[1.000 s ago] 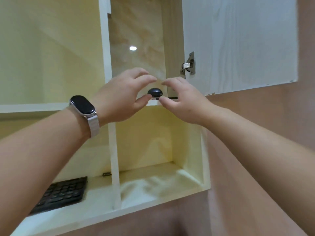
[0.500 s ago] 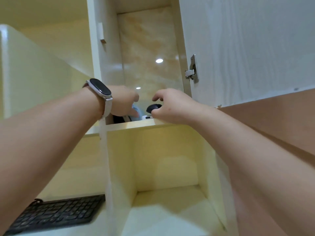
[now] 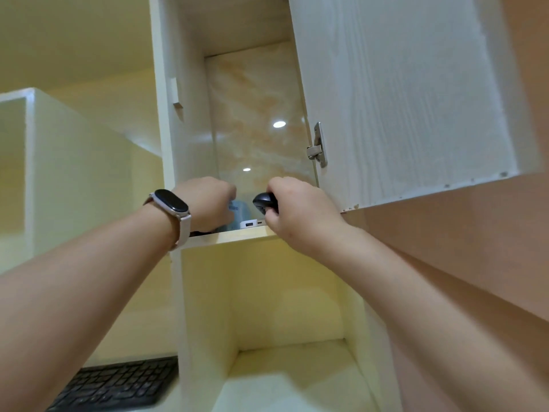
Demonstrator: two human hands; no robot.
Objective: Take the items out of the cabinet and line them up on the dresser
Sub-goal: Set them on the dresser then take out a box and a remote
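Both hands reach up into the open upper cabinet (image 3: 231, 236). My right hand (image 3: 292, 208) is closed around a small black rounded object (image 3: 263, 202), which looks like a computer mouse, just above the shelf edge. My left hand (image 3: 208, 203), with a dark smartwatch (image 3: 173, 202) on the wrist, curls around a pale blue item (image 3: 237, 212) deeper on the shelf; whether it grips that item is unclear. A white power bank (image 3: 252, 224) lies on the shelf between the hands.
The white cabinet door (image 3: 401, 99) stands open on the right with a metal hinge (image 3: 318, 148). Below the shelf is an open cubby (image 3: 282, 307). A black keyboard (image 3: 116, 385) lies on the lower surface at the left.
The view has tilted upward and closer to the cabinet. My right hand has closed on the black object. My left hand has gone deeper into the shelf toward the blue item.
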